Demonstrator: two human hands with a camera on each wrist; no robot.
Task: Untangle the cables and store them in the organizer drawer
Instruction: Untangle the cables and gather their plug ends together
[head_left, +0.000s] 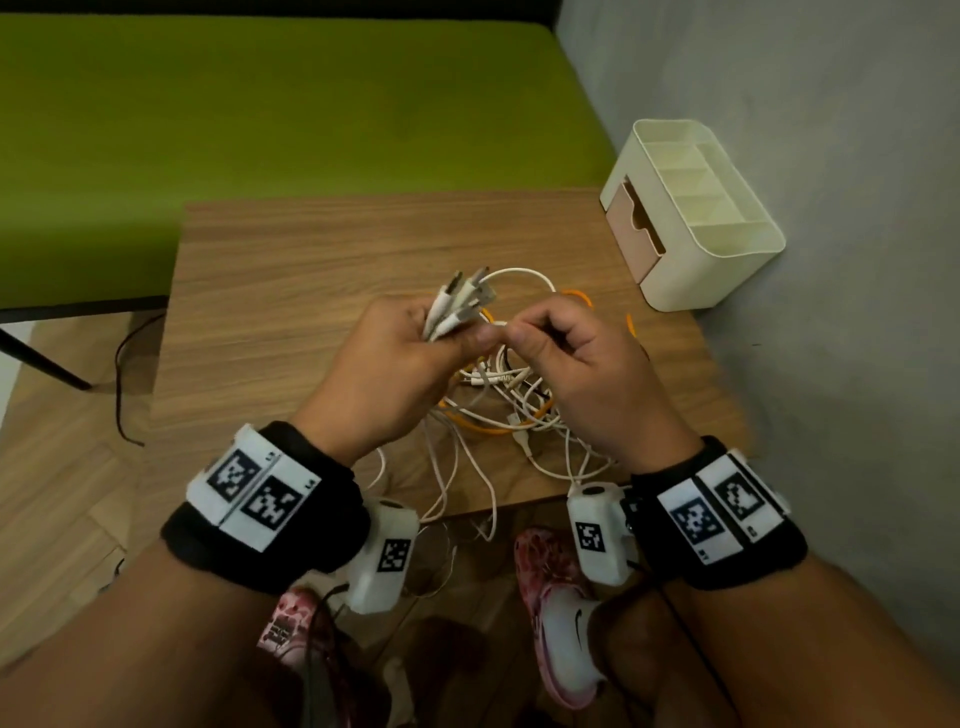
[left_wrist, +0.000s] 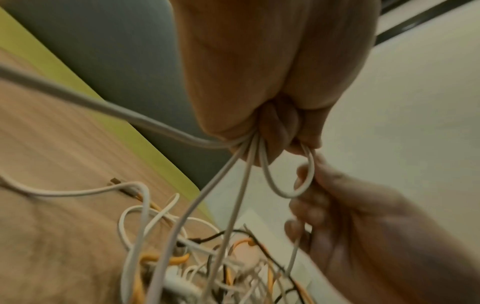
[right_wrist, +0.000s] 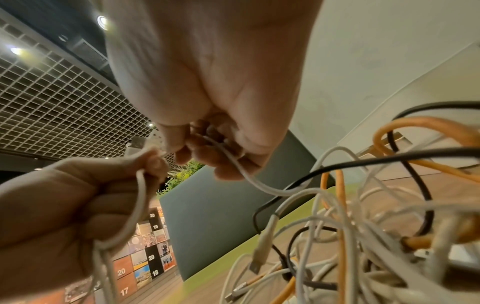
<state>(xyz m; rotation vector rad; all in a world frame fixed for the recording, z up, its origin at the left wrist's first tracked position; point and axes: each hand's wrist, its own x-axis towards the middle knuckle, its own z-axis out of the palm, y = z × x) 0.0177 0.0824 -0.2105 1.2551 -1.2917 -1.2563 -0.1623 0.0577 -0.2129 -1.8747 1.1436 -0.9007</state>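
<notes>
Head view, nearest first: my two wrists wear black bands with white coded tags, and above the near edge of the small wood-grain table (head_left: 291, 270) my hands work close together. My left hand (head_left: 387, 358) is clenched round a bundle of white cable ends (head_left: 460, 301); I count about four plugs fanning out above the fist, though they overlap and I cannot be sure. My right hand (head_left: 566, 358) pinches a single thin white cable (right_wrist: 241, 170) just beside my left thumb; the left wrist view shows it as a small loop between the two hands.

Under and beyond my hands lies the tangled heap of white, orange and black cables (head_left: 509, 410), some strands trailing off the near edge of the table. I make out one orange cable and at least one black; the white ones are too knotted to count.

At the far right corner stands one cream plastic organizer (head_left: 727, 244), its single pink drawer (head_left: 636, 228) facing left and seemingly slightly open, with no cables in it.

The risks, as I judge them: pulling this loop hard could tighten a knot lower down, drag the whole heap off the edge, or tug plugs out of my left fist.
</notes>
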